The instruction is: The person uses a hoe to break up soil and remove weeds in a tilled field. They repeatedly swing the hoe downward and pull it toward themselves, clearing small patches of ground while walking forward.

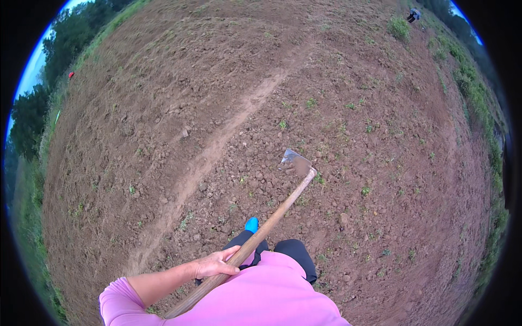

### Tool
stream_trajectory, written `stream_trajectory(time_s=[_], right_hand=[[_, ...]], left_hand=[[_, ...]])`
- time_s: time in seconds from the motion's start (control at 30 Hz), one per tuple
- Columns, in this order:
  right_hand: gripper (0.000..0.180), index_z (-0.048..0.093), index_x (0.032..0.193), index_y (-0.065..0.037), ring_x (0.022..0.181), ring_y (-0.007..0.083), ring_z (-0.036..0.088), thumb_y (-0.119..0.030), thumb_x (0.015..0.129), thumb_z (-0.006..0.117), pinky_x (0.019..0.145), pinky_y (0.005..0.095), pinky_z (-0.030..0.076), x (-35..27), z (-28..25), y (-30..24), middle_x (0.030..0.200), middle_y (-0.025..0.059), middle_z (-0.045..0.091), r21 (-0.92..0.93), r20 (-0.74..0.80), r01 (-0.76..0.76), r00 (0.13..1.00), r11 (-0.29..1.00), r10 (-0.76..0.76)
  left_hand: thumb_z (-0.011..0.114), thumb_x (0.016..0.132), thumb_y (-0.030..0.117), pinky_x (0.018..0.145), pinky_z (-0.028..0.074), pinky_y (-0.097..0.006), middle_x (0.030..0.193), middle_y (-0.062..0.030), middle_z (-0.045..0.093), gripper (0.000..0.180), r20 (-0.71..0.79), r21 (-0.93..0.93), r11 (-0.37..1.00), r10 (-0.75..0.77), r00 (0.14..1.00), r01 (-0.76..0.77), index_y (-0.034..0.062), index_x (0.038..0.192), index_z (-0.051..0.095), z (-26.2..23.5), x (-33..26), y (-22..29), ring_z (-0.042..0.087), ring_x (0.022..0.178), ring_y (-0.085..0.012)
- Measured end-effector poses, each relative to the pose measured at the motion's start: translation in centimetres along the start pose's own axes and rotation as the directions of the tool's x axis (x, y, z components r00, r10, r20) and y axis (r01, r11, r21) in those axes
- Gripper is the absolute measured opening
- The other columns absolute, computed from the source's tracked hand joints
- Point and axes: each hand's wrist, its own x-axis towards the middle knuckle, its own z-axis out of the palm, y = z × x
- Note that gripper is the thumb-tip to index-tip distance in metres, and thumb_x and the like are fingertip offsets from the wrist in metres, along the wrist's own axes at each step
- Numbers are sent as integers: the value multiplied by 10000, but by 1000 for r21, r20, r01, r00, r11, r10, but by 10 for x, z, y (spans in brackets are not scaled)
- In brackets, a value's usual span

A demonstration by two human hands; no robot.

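At the far left of the frame, a strip of green grass (32,239) and dark trees (30,114) are seen along the edge of the field, and a small red object (71,75) lies near the upper left. The large field of ploughed reddish-brown soil (163,108) fills most of the picture. A paler, smooth furrow track (212,149) is drawn across it from the lower left up toward the upper middle.

In the lower left of the frame, a forearm in a pink sleeve (117,299) is seen, and the left hand (216,264) is closed around the long wooden handle of a hoe (272,217), with the thumb laid over the shaft. The handle runs from the lower middle of the frame up to the right, and the grey metal blade (294,162) is found right of the centre, just above the clods; it cannot be told whether it touches the soil. The right hand is not seen in the picture.

Below the handle, a blue shoe tip (251,224) and dark trouser legs (296,252) are visible above the pink shirt (272,299). Small green weeds (365,190) are scattered over the right half of the soil. In the upper right corner, a distant crouched person (414,14) is seen beside a green bush (399,27).
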Motion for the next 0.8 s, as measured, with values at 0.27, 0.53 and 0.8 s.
stream_trajectory(time_s=[0.27, 0.53, 0.8], right_hand=[[59, 530, 662, -44, 529, 66, 461, -50, 714, 556, 478, 223, 384, 16, -26, 70, 584, -13, 508, 166, -22, 178, 984, 970, -177], [98, 537, 685, -35, 570, 43, 461, -85, 767, 559, 517, 199, 386, -14, -72, 110, 621, -28, 527, 144, 17, 239, 970, 960, -244], [249, 533, 1017, -54, 714, 70, 523, -124, 779, 559, 679, 224, 429, -26, -120, 195, 789, 35, 584, -152, -81, 394, 909, 906, -409]], left_hand=[[570, 714, 264, 870, 324, -289, 1179, -144, 393, 760, -56, 228, 973, 60, 997, -46, 29, 1300, 146, 36, 20, 0, 396, 1039, -174], [587, 681, 212, 623, 436, -269, 876, -81, 516, 784, -143, 208, 975, 111, 984, -80, 62, 1308, 141, 92, 40, -18, 521, 706, -137], [574, 659, 128, 375, 401, -258, 696, -66, 512, 744, -294, -61, 997, 36, 955, -57, 101, 1297, 194, 146, 52, -37, 497, 487, -121]])
